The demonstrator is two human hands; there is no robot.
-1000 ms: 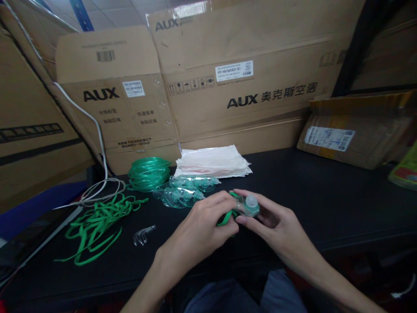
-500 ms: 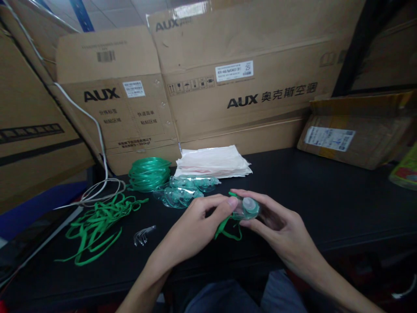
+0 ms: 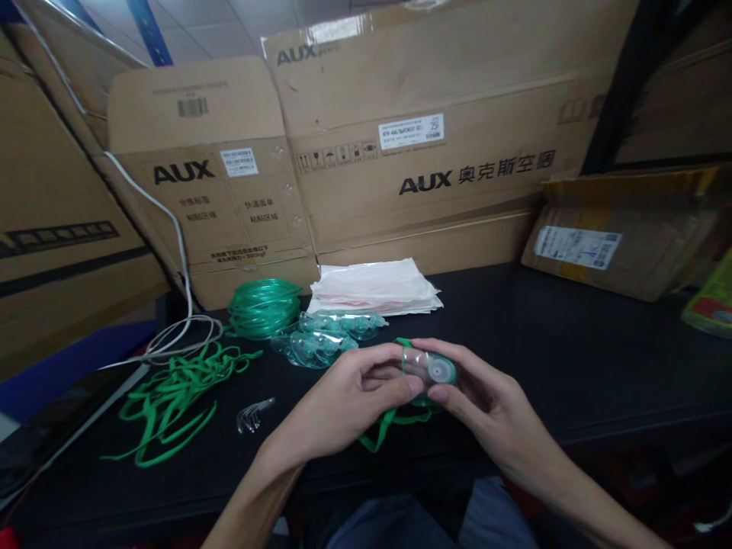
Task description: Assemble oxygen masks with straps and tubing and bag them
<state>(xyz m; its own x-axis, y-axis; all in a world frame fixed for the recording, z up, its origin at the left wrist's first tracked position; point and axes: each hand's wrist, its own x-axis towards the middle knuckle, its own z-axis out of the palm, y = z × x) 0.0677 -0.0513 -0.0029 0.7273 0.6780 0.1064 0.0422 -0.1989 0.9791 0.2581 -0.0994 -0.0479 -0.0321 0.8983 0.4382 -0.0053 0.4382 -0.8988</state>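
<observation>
A clear green plastic oxygen mask [image 3: 420, 367] with a round port is held between my two hands above the front of the black table. My left hand [image 3: 351, 389] grips its left side, thumb on the near face. Around the right side, by the round port, my right hand [image 3: 480, 385] has its fingers and thumb closed. A green elastic strap [image 3: 380, 431] hangs below the mask, and a bit of green shows at its top. Part of the mask is hidden by my fingers. Just beyond my left hand lie several more clear green masks [image 3: 320, 343].
Coiled green tubing [image 3: 264, 307] and a stack of white bags [image 3: 374, 286] lie at the back. Loose green straps [image 3: 171, 396] and small metal strips [image 3: 255, 414] are on the left, near a white cable [image 3: 181, 252]. Cardboard boxes [image 3: 354, 206] wall the back; another box [image 3: 606, 244] stands right.
The mask has turned in my hands, so its round port faces me more. My left thumb has moved lower on it, and the strap hangs further left and lower.
</observation>
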